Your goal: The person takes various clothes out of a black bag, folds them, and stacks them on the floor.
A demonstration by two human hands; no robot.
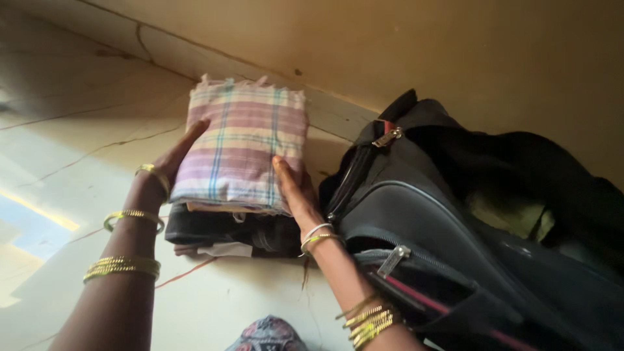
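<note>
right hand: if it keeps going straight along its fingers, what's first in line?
The right hand points up along the checked folded cloth it already touches. Past that edge, probably the wall; depth unclear. The black bag sits off to the side.

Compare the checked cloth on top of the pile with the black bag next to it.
The checked cloth is pale, with pink, purple and blue-green stripes; the black bag is dark with red trim and metal zip pulls. The cloth is folded flat and square on a stack of dark folded clothes; the bag is bulky and unzipped. The left hand and right hand press the cloth's sides; neither grips the bag. Both lie by the wall.
</note>
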